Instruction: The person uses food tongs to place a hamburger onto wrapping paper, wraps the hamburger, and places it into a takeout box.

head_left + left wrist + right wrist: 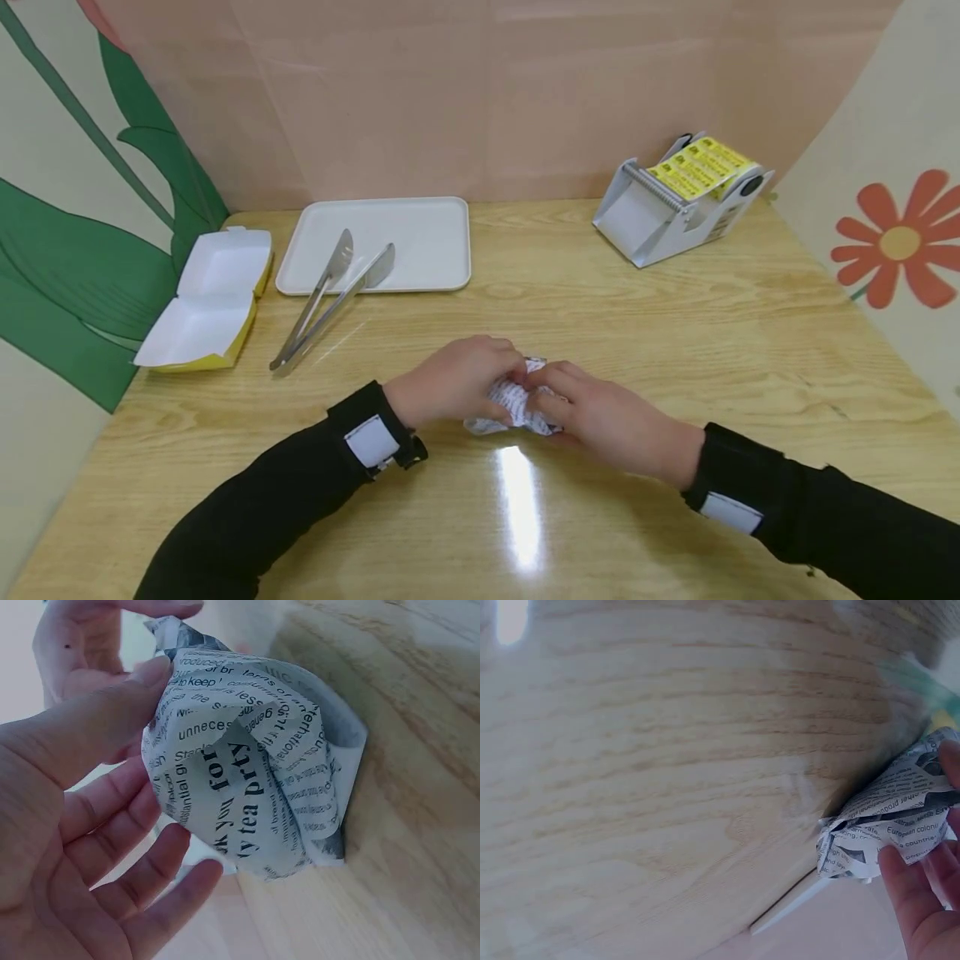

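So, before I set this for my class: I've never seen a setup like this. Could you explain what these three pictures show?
There is no robot here, just a person's bare left hand and right hand. The widest picture comes from a head-worn camera looking forward and down. The other two come from cameras worn on the wrists, so they show the same paper bundle close up from different sides. Both hands hold that crumpled, printed bundle; whether anything is inside cannot be seen. On the table, at the left, lies an open box; next to it is a white tray, with metal tongs whose tips lie over it. At the back right stands a dispenser with yellow labels.
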`<state>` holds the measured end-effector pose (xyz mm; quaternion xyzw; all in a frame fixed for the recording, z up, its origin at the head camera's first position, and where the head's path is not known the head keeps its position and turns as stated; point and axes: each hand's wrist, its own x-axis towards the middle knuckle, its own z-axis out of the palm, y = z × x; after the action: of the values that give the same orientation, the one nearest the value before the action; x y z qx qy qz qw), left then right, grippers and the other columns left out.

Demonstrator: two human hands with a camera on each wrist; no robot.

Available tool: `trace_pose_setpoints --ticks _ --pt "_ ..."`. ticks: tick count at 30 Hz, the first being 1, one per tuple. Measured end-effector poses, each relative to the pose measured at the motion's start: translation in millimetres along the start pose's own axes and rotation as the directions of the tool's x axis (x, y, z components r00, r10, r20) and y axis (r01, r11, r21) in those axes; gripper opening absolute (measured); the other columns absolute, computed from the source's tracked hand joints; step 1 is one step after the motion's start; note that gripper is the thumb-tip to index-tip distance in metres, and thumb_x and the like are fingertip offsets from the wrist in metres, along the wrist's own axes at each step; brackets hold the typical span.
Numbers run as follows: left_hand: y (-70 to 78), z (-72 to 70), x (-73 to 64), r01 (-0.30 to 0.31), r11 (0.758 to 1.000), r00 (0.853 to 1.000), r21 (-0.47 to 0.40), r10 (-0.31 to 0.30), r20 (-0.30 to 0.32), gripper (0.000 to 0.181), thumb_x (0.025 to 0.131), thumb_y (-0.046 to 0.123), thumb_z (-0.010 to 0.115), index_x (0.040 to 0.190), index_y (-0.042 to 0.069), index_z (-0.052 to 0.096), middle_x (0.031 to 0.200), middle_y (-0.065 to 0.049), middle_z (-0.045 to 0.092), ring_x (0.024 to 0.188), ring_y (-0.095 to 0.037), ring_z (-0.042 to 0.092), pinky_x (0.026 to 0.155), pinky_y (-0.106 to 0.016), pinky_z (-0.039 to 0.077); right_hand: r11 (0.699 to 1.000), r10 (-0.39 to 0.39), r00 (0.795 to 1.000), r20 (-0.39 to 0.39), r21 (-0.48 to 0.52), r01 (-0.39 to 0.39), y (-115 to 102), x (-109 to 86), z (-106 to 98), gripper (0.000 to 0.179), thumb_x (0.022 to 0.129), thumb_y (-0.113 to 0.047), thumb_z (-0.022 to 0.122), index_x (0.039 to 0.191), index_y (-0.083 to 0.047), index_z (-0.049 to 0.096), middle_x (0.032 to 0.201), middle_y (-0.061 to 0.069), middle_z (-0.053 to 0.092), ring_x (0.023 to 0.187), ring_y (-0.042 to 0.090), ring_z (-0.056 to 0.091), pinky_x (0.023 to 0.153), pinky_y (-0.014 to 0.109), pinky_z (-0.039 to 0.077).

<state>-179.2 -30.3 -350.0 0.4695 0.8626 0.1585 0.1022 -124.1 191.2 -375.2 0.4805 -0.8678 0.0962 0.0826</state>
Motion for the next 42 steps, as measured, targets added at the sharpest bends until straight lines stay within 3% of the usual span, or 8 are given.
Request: trace_pose_setpoints --ticks 6,11,21,24,28,31,34,42 --pt "0.3 5.1 0.4 -0.024 0.997 1.000 0.074 0.024 -0.006 0.040 0.074 0.036 0.084 0.105 0.017 0.068 0.103 0.007 0.063 0.094 -0.006 0.056 0.084 -0.021 0.046 1.000 -0.013 0.998 -0.064 -0.001 0.013 -6 2.2 5 0.035 0.078 -0.022 0.081 0.105 -0.007 0.064 0.119 0.007 0.056 0.110 0.021 0.051 0.084 0.032 0.052" --pt "-0.2 7.3 0.5 -0.042 0.992 0.999 0.115 0.043 -0.007 0.041 0.073 0.039 0.084 0.103 0.017 0.065 0.101 0.008 0.062 0.091 -0.007 0.054 0.081 -0.021 0.045 0.997 0.038 0.992 -0.122 -0.058 -0.046 -18 9.3 9 0.034 0.075 -0.025 0.084 0.093 -0.004 0.065 0.107 0.008 0.057 0.101 0.024 0.053 0.080 0.032 0.052" --pt "-8.0 -4.4 5.2 -0.020 0.993 0.997 -0.119 0.028 0.068 0.022 0.081 0.009 0.078 0.102 0.011 0.073 0.102 0.003 0.068 0.094 -0.008 0.060 0.085 -0.022 0.046 0.980 0.144 0.981 -0.134 -0.115 -0.160 -33 16.9 14 0.032 0.064 -0.012 0.089 0.078 -0.004 0.061 0.105 0.012 0.058 0.095 0.028 0.052 0.083 0.035 0.049" --pt "-8.1 -4.6 7.3 -0.011 0.995 0.997 -0.098 0.018 0.070 0.024 0.079 0.012 0.081 0.102 0.012 0.074 0.112 0.000 0.065 0.102 -0.011 0.059 0.089 -0.024 0.046 0.977 0.163 0.979 -0.125 -0.117 -0.177 -34 17.9 14 0.033 0.063 -0.009 0.088 0.080 -0.004 0.060 0.104 0.012 0.058 0.093 0.028 0.052 0.081 0.035 0.049" --pt "-7.1 -5.1 9.2 0.005 0.997 0.997 -0.076 0.001 0.082 0.028 0.079 0.016 0.081 0.107 0.014 0.074 0.128 -0.003 0.060 0.117 -0.016 0.056 0.098 -0.028 0.044 0.973 0.186 0.977 -0.100 -0.120 -0.197 -36 18.4 15 0.042 0.063 -0.010 0.088 0.096 -0.002 0.062 0.103 0.011 0.057 0.093 0.027 0.051 0.080 0.035 0.049" --pt "-6.7 -4.7 10.4 0.012 0.995 0.996 -0.101 -0.002 0.093 0.027 0.079 0.014 0.082 0.105 0.016 0.074 0.119 0.002 0.066 0.111 -0.011 0.058 0.096 -0.026 0.044 0.974 0.181 0.979 -0.095 -0.119 -0.192 -35 18.2 16 0.043 0.065 -0.012 0.088 0.099 -0.003 0.063 0.105 0.011 0.058 0.094 0.027 0.051 0.080 0.036 0.050" --pt "-6.6 -4.5 11.0 0.028 0.990 0.995 -0.135 -0.015 0.096 0.025 0.077 0.012 0.083 0.099 0.017 0.073 0.105 0.008 0.069 0.098 -0.005 0.059 0.089 -0.022 0.046 0.979 0.163 0.982 -0.099 -0.106 -0.173 -34 18.4 17 0.035 0.067 -0.013 0.087 0.092 -0.005 0.064 0.107 0.011 0.058 0.093 0.026 0.051 0.080 0.036 0.049" --pt "-5.8 -4.0 15.8 0.040 0.995 0.992 -0.087 -0.029 0.123 0.025 0.075 0.015 0.085 0.096 0.018 0.073 0.107 0.007 0.065 0.099 -0.007 0.057 0.089 -0.024 0.046 0.988 0.142 0.986 -0.083 -0.048 -0.147 -33 18.1 11 0.022 0.074 -0.009 0.082 0.084 -0.010 0.063 0.105 0.010 0.058 0.092 0.026 0.051 0.078 0.036 0.048"
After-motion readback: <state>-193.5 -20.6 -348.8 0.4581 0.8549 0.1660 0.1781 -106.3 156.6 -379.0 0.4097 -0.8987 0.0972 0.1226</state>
